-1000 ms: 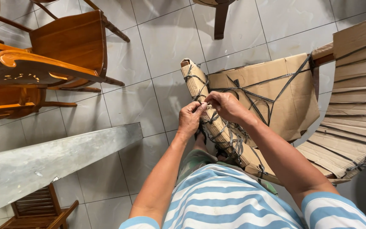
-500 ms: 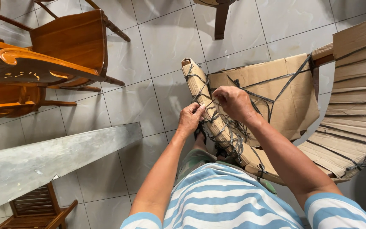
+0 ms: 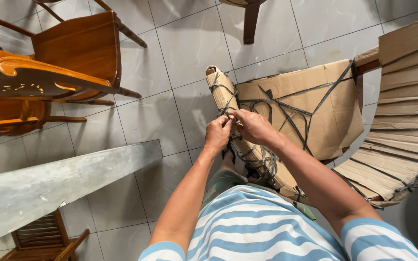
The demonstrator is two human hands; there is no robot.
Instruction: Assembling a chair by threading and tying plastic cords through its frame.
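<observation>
Both hands meet at the upper part of a cardboard-wrapped rail (image 3: 226, 104), part of a piece of furniture bundled in cardboard (image 3: 310, 104) and laced with dark strap (image 3: 293, 116).

Left hand (image 3: 217, 135): fingers pinched narrow on the strap where it crosses the rail. Right hand (image 3: 252, 126): fingers curled and closed on the same strap, just beside the left, knuckles up. The two hands touch or nearly touch; the exact crossing under the fingertips is hidden.

Step in hand, as I judge it: working a knot or tight crossing of the strap on the rail. Whether it is being cinched or loosened cannot be told from this view.

The rail stands tilted on the tiled floor (image 3: 170, 72), lower end running down toward the person's legs, with a tangle of strap lower down. More strap runs across the flat cardboard panel to the right.

Next move, by judgement: calls for one hand to keep the strap pinned against the cardboard while the other draws the free end, keeping tension so the crossing does not slip on the smooth wrap.

Around: wooden chairs (image 3: 73, 58) upper left, a grey beam (image 3: 59, 186) lying across lower left, a second cardboard-wrapped curved piece (image 3: 402, 135) at right, bound likewise.
</observation>
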